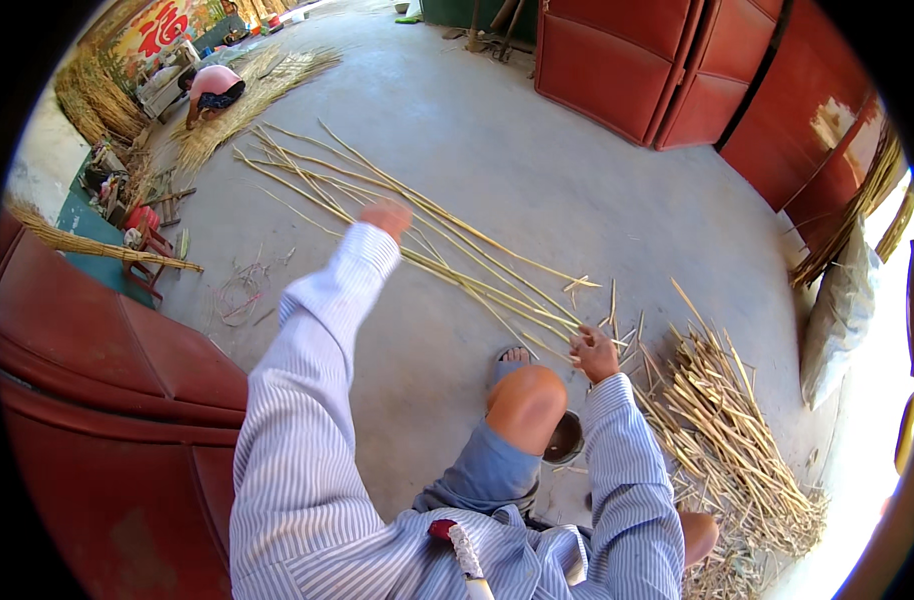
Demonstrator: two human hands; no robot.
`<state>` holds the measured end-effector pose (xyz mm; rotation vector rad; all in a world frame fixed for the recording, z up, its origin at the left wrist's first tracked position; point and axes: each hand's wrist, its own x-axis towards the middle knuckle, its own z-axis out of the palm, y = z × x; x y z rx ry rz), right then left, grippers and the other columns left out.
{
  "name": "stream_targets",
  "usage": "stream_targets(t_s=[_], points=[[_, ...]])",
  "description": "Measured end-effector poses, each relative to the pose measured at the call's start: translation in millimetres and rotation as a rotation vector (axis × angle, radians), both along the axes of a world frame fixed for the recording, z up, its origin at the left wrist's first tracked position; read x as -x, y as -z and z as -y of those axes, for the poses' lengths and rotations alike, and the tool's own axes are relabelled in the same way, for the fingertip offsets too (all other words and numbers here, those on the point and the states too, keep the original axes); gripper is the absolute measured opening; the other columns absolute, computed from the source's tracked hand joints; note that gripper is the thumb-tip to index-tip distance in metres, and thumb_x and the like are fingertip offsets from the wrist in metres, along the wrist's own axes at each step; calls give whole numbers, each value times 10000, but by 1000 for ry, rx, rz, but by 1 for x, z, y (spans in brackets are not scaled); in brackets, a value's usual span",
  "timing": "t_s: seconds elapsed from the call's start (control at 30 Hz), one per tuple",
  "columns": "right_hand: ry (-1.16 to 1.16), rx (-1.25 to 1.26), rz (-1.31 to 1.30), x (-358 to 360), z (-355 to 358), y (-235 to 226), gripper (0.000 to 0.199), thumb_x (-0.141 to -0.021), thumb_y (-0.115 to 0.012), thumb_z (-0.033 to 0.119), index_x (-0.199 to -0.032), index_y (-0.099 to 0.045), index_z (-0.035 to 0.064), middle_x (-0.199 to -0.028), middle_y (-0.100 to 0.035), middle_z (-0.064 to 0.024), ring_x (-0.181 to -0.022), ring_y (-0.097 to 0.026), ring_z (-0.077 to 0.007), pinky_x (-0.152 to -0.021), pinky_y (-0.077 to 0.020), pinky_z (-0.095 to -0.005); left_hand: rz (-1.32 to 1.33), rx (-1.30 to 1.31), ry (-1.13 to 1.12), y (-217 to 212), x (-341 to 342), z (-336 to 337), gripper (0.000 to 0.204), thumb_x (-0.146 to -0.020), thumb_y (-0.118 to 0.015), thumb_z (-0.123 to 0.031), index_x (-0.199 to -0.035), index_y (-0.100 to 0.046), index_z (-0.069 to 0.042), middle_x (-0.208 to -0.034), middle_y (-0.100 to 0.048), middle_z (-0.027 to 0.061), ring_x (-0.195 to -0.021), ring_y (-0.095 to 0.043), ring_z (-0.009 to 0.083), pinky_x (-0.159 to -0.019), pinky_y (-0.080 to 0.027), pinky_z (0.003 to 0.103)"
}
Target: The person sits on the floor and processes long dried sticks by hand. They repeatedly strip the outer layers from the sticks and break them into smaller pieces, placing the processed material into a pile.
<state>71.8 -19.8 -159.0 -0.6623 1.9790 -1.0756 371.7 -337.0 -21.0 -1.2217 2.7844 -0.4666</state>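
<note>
Several long reed stalks (417,225) are lying loose on the concrete floor (537,170), left hand (386,217) closing around their middle, right hand (594,352) gripping their near ends, beside a sizeable heap of short cut pieces (722,430).

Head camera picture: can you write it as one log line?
left hand: stretched out on long pale reed stalks | right hand: gripping the stalks' near ends | heap of short cut reed pieces: at right

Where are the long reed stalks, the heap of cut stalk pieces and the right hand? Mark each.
long reed stalks (447,255), head view, mid-length of the bundle.
heap of cut stalk pieces (732,430), head view, middle of the pile.
right hand (592,352), head view, back of hand.
</note>
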Motion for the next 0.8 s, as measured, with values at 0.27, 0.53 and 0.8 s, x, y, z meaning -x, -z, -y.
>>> stream_targets(t_s=[0.27, 0.53, 0.8], points=[[-161, -115, -115, 70, -88, 56, 302, -851, -664, 215, -1017, -673, -37, -877, -709, -134, -741, -690, -176, -703, -550, -314, -19, -513, -207, 104, -10, -108, 178, -856, -608, -207, -886, -671, -43, -921, -674, 194, -901, -656, 368, -795, -535, 461], [426, -207, 62, 121, -225, 170, 247, -864, -608, 259, -902, -679, 26, -698, -655, -62, -577, -605, -127, -479, -479, -254, -564, -629, 78, 86, 90, -115, 202, -825, -669, -254, -911, -668, -71, -876, -697, 127, -835, -676, 283, -748, -533, 385], [755, -310, 81, 65, -282, 247, 282, -832, -626, 191, -989, -662, -42, -778, -701, -128, -709, -714, -216, -557, -547, -316, -361, -857, 425, 103, 255, -260, 191, -843, -662, -253, -924, -644, -81, -871, -697, 126, -840, -667, 315, -722, -520, 407]])
